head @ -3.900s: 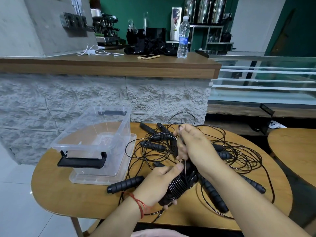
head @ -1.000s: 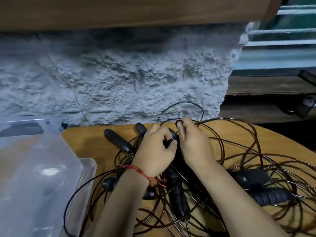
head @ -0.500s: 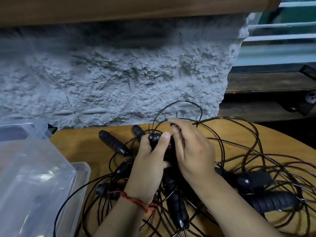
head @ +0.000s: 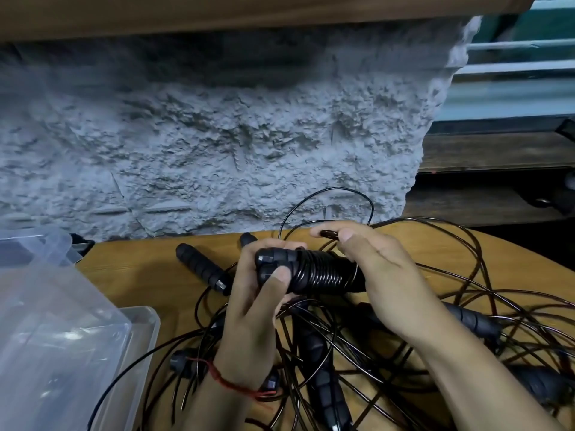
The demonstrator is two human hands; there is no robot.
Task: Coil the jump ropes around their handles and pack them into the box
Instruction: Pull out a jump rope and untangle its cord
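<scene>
- We are clasping the coiled bundle [head: 317, 272] in our left grip [head: 258, 309], pinching its rope tail [head: 329, 234] at 12 o'clock with our right grip [head: 384, 275].
- Slackening either, we are risking turns springing loose into the tangle [head: 351, 346] at 6 o'clock, short of the box [head: 62, 321] at 8 o'clock.

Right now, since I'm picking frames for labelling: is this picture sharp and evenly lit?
Head view: the coiled rope is sharp, its turns glinting; the clear box at lower left is hazy with pale glare; the stone wall darkens under the counter.
</scene>
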